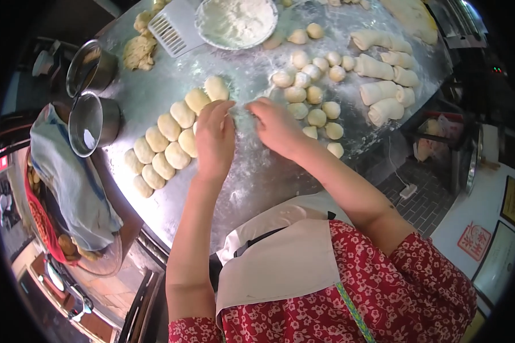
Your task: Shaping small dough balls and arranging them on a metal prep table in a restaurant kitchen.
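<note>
My left hand (216,139) is over the right end of two rows of flattened oval dough pieces (169,127), partly covering the nearer row. Its fingers are bent, and whatever may be under them is hidden. Facing it across a small gap is my right hand (279,124), fingers curled above the floured metal table (244,180). I cannot tell whether either hand holds anything. Just right of my right hand lies a loose group of round dough balls (316,116), some dusted with flour.
A bowl of flour (236,21) stands at the back beside a white slotted plastic piece (171,36). Rough dough (139,52) lies at the back left. Two metal pots (95,124) line the left edge. Thick dough rolls (374,67) lie at the right. A cloth (71,176) covers a basket at left.
</note>
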Available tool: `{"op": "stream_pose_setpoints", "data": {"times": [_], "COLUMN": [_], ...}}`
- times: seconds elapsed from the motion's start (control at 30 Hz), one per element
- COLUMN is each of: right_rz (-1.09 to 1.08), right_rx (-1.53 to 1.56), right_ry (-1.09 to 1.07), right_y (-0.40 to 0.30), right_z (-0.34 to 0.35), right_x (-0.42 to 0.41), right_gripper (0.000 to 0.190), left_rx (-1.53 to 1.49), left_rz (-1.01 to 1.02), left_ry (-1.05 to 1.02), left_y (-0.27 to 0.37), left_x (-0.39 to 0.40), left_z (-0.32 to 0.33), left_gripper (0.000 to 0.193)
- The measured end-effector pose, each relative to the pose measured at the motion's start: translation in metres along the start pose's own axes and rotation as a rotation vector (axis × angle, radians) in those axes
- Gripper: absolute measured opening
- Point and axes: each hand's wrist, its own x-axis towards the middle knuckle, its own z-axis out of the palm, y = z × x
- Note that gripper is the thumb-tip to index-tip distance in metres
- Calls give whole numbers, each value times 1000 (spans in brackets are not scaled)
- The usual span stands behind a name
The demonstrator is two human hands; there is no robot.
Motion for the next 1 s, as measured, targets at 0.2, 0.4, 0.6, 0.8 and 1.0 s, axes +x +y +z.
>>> {"op": "stream_pose_setpoints", "data": {"times": [0.2, 0.4, 0.6, 0.8, 1.0], "right_rz": [272, 86, 128, 294, 289], "right_rx": [-344, -324, -318, 168, 903], "right_ry": [177, 190, 182, 3, -367], "right_y": [17, 48, 75, 48, -12], "right_z": [-87, -93, -54, -76, -60], "right_x": [12, 72, 137, 97, -1], "right_gripper": [21, 22, 45, 39, 43], "left_rx": [199, 214, -1057, -1385, -663], "left_rz": [313, 94, -593, -673, -537], "left_ry": [-80, -235, -199, 59, 355], "left_y": [13, 13, 36, 26, 24], "left_x": [70, 73, 6, -61, -117], "left_z": [88, 86, 29, -10, -35], "left_gripper": [49, 46, 38, 33, 37]}}
